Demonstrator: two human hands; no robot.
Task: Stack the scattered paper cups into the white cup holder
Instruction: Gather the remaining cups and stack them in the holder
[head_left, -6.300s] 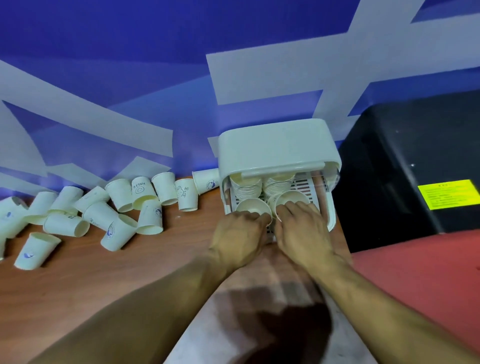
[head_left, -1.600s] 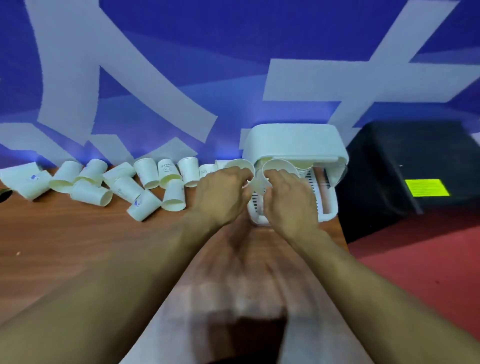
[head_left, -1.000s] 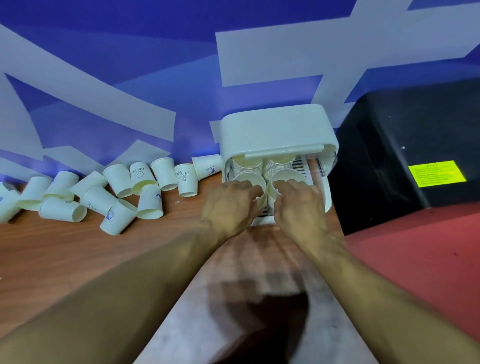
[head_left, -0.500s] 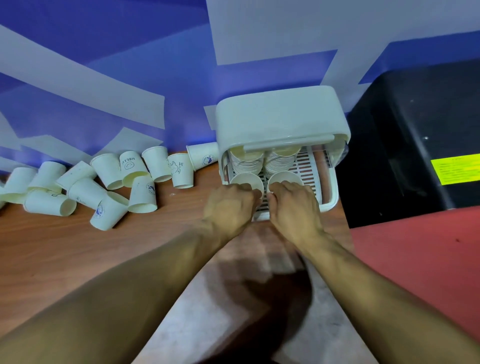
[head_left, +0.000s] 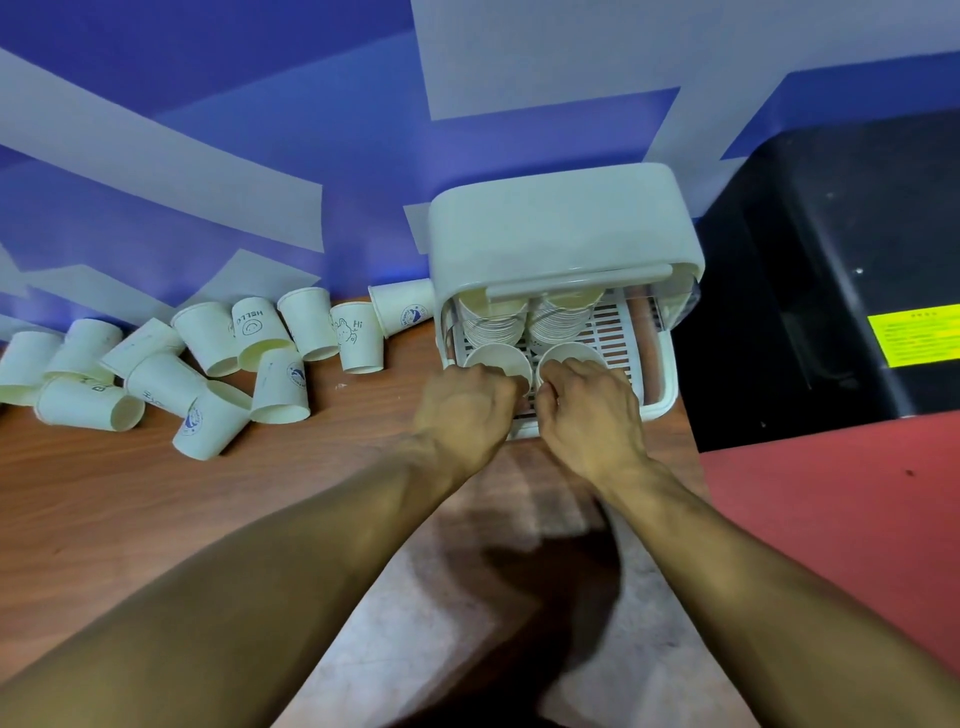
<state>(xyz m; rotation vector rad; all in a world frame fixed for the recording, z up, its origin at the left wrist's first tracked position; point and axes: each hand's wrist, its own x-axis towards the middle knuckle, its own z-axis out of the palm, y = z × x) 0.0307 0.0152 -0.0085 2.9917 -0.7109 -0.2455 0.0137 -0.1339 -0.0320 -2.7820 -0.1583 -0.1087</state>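
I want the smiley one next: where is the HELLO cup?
Head view: the HELLO cup lies left of the white cup holder, in the back row of loose cups by the wall.

Scattered paper cups (head_left: 208, 338) lie left of the white cup holder (head_left: 561, 234) (two stacks (head_left: 491, 325) inside).

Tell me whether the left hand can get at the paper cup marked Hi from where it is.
Probably yes. The Hi cup sits just left of the white holder with nothing between. But the left hand grips the front left cup and must release it first.
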